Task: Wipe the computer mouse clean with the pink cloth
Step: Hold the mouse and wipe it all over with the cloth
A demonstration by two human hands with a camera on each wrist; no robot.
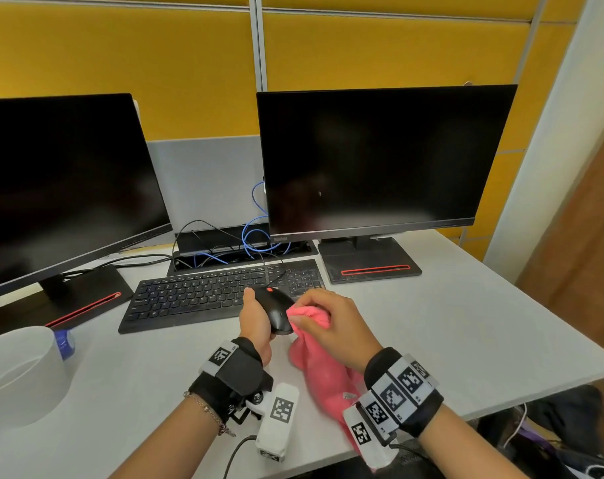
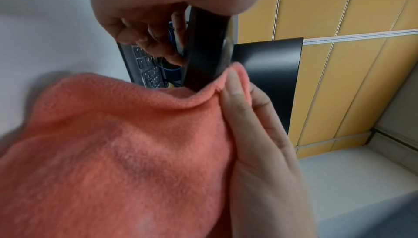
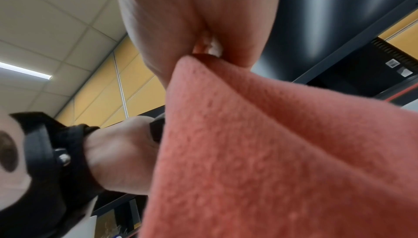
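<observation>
Underneath — left hand (image 2: 140,27) fingers curl round mouse (image 2: 203,48).

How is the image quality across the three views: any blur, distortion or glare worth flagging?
Head view: sharp and evenly lit, wide-angle bending at the edges, mouse and pink cloth clear. Left wrist view: cloth soft from closeness, table smeared. Right wrist view: strongly blurred, right hand and cloth fill the frame; bright ceiling light at left.

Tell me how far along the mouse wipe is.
Done: left hand has the mouse lifted off the desk; right hand holds the pink cloth. In hand: cloth bunched against the mouse's right side. Left: the top looks uncovered; the underside is hidden.
</observation>
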